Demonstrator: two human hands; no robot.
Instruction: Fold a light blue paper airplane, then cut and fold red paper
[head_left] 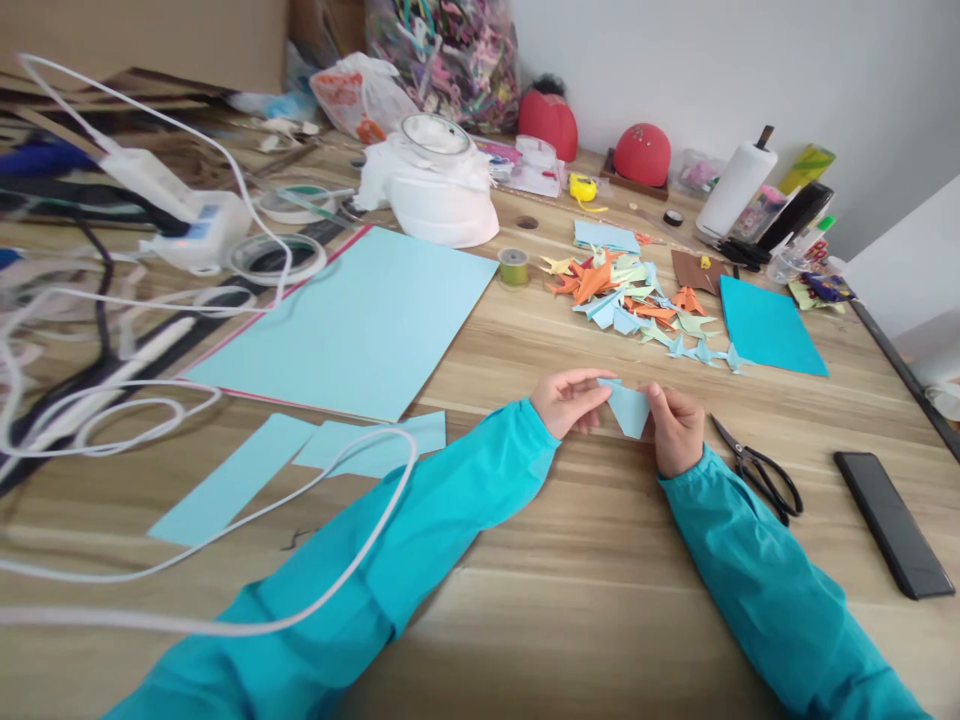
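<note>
Folded paper (628, 410), light blue: one, above the bench (525, 610), well in from the right edge. Left hand (568, 402): closed in a pinch on its left corner. Right hand (677, 425): likewise on its right side. Scissors (752, 466): one pair, beside the right sleeve (757, 570). Phone (892, 525): one, nearer the right edge. Paper figures (604, 280): one heap, toward the far edge.
</note>
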